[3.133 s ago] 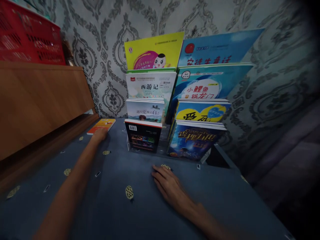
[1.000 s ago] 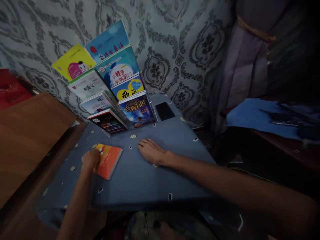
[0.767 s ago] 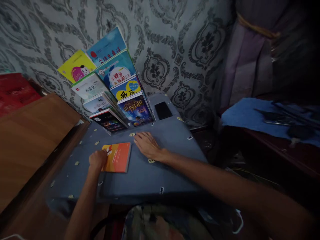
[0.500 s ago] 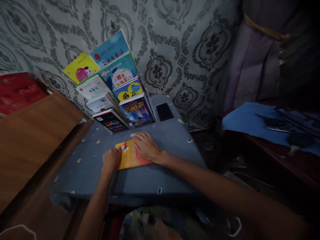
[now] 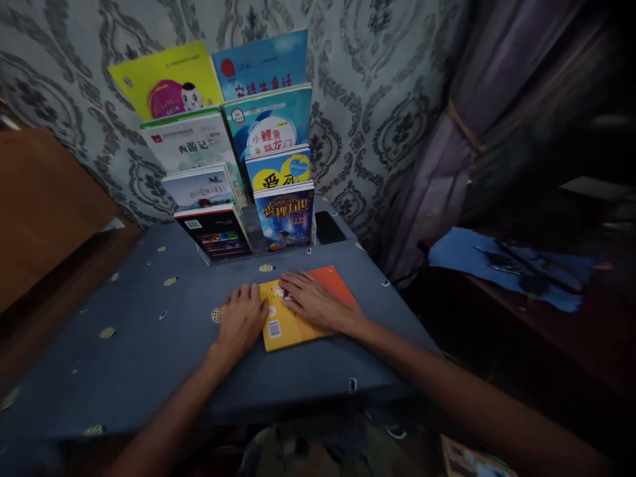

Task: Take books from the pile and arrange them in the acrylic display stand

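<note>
A yellow and orange book point(image 5: 293, 334) lies flat on the cloth-covered table point(image 5: 149, 371), a barcode showing at its lower left. Across its middle rests my right hand point(image 5: 315, 301), palm down, fingers stretched out. My left hand point(image 5: 242, 318) is at the book's left edge, fingers extended and slightly bent, the thumb side touching the cover. Just beyond the hands, a clear tiered rack holds several upright books in two columns, among them a blue-purple book point(image 5: 285, 215) and a black book point(image 5: 216, 235) in front.
Behind the rack, a dark phone point(image 5: 328, 227) lies on the table. Patterned wallpaper point(image 5: 368, 126) backs the table. At right, a blue cloth point(image 5: 457, 252) carries glasses-like dark items. A brown wooden panel point(image 5: 50, 199) stands at left, and a tied curtain point(image 5: 437, 172) hangs right.
The view has turned and come closer. My left hand's fingers have gone from curled to extended. My right hand now covers the book's middle, leaving its barcode and orange right part visible.
</note>
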### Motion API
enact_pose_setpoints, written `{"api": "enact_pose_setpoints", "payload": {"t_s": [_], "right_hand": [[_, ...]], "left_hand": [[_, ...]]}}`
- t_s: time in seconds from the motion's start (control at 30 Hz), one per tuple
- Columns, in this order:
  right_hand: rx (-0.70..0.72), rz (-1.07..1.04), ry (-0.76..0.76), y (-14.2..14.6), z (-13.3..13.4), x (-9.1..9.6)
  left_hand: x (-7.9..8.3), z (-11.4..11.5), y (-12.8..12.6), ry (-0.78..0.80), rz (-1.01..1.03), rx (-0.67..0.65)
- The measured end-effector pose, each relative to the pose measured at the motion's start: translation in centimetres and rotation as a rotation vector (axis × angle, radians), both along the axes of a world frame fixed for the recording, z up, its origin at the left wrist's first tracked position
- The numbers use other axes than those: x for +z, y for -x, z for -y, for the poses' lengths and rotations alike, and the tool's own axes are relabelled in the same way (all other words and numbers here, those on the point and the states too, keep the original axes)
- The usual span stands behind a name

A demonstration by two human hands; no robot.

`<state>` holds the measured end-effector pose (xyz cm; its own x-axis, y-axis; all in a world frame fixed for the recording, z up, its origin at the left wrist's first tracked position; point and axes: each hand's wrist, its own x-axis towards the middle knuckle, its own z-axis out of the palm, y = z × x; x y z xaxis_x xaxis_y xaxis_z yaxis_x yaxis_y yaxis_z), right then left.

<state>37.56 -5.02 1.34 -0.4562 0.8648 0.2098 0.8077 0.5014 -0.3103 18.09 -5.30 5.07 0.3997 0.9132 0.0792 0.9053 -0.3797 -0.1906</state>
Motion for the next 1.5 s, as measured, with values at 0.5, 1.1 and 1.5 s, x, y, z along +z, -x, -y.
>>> {"api": "enact_pose_setpoints", "payload": {"t_s": [0.5,1.1,1.5], "right_hand": [[-0.563,0.12,0.041,-1.9,-0.3,-1.1],[-0.778,0.106,0.089,-0.3,2.2,0.8],[-0.828,0.195,0.1,-1.2,6.5,1.5]], "left_hand": [[-4.3,-3.5,2.6,-0.119,0.209,-0.432],[-4.9,-2.3,4.5,0.015,0.386,-0.693],[-4.6,-3.5,4.9,0.062,0.281,-0.824]]}}
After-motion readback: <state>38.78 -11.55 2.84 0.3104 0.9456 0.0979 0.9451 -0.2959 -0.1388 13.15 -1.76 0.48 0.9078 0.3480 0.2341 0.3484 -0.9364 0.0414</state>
